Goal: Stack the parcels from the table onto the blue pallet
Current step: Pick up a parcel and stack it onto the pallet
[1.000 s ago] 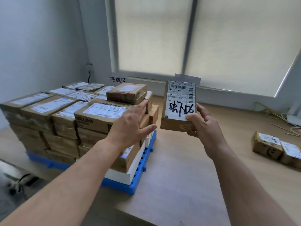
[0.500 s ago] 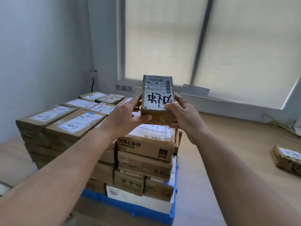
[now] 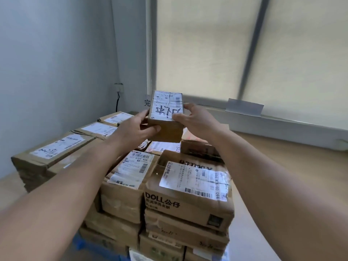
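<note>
Between left hand (image 3: pixel 135 129) & right hand (image 3: pixel 195 119): parcel (image 3: pixel 165 117) (above stack (image 3: pixel 188 185)).

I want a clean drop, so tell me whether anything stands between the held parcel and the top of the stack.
Nothing visible does. The left hand and the right hand both grip the parcel in open air above the stack. Only the stack's own labelled tops lie beneath it.

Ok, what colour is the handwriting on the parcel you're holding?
Black marker on the white label of the parcel; head view shows it.
</note>
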Available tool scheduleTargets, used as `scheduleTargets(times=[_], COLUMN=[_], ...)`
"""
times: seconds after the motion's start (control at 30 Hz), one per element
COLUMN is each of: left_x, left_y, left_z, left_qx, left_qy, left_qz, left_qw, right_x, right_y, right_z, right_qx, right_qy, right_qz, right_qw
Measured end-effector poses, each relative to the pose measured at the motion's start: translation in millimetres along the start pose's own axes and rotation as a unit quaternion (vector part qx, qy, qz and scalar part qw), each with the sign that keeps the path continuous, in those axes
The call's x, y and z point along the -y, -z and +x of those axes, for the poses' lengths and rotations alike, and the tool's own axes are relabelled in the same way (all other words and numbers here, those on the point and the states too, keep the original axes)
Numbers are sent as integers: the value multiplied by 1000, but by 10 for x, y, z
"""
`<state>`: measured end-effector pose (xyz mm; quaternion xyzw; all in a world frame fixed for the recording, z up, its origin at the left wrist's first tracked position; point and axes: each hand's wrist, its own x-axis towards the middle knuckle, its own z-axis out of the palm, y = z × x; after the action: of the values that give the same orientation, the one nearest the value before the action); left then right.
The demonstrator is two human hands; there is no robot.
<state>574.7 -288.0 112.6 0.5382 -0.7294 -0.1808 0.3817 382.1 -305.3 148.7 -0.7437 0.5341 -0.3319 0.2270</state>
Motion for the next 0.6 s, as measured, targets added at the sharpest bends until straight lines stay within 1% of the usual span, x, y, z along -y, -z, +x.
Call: scheduleTargets(times=[0.07,0.17,0.27,0.37,0.6], left_x=[58,156,264,349,475], left_y=[-8,-19,-29,-73,-185], left_z=[59,160,248,309,348], left_qx=[22,52,81,118,166], left_qy=[17,17,18,9,13], left_qz=[-1,-6,-21,-19,-25], left_qw=[1000,999,996,993,986], right_x=[-42,-55,-48,-58,-26], right_y=[-30,-80,-153,-220,-276], right_z=[104,213,273,272,224], right_qx=[16,24,20,16,-8], right_qy=[-10,-39,-58,-106,-167], right_qz=[-37,-70,-96,-124,-194], right_qw=[999,996,993,986,967])
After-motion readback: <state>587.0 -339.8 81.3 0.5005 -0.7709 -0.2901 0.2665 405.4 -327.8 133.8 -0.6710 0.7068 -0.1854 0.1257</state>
